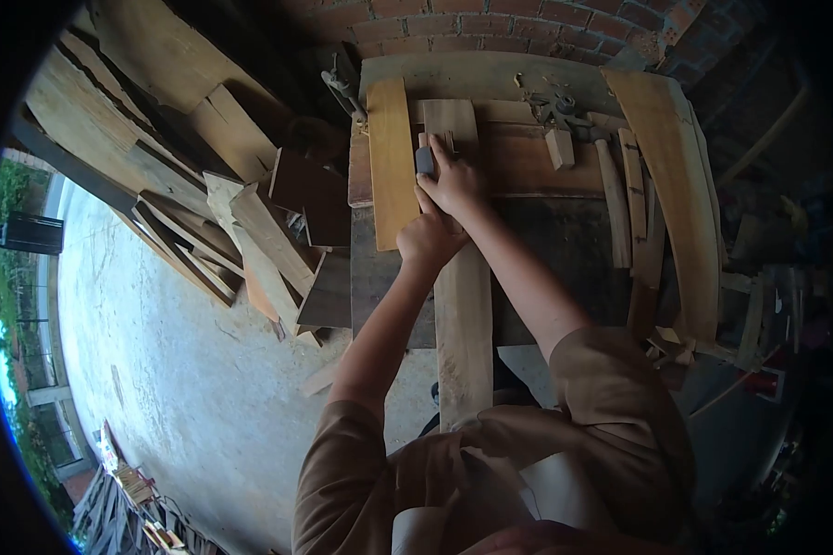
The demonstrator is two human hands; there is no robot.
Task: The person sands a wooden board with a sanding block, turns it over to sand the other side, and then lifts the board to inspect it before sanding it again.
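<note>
A long pale board (464, 324) runs from the workbench's far side toward my body. Over its far part, my right hand (455, 183) is closed around a small tool, whose dark block-like part (425, 162) shows beside my fingers. Just nearer to me, my left hand (428, 239) is closed at the tool's near end, touching my right hand. The tool's underside is hidden by both hands. Left of them lies a yellowish board (393, 166) on the bench.
On the workbench (555, 240), a small wood block (559, 149), metal parts and narrow wooden strips lie to the right. A wide curved board (680, 194) stands at the right edge. Large planks (148, 157) lean at the left. A brick wall (491, 26) rises behind.
</note>
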